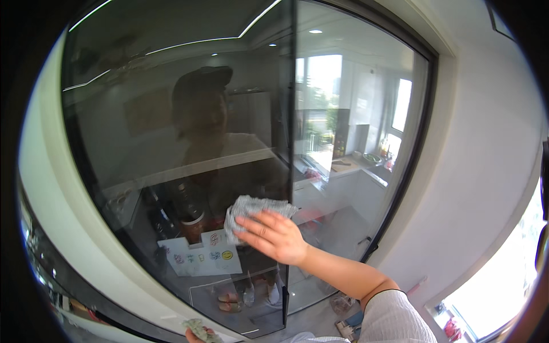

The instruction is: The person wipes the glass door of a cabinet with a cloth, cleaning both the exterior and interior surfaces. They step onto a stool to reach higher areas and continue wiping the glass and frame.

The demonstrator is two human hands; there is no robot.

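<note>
My right hand [272, 236] lies spread on a grey-white cloth [253, 208], pressing it flat against the dark glass door panel [150, 141] near its right edge. At the bottom left, my left hand [195, 336] is partly cut off by the picture's rim, with a crumpled pale green and white cloth [199, 329] in it. A white paper sheet [201, 257] with coloured drawings shows in the panel, left of and below the cloth. The glass also reflects a person in a cap.
A black door frame [422, 115] surrounds the glass, with a door handle [285, 306] low down. Through the clear glass a kitchen counter [347, 167] and windows show. A white wall [463, 150] stands at right; a floor-cleaning tool's head [345, 330] lies near my right sleeve.
</note>
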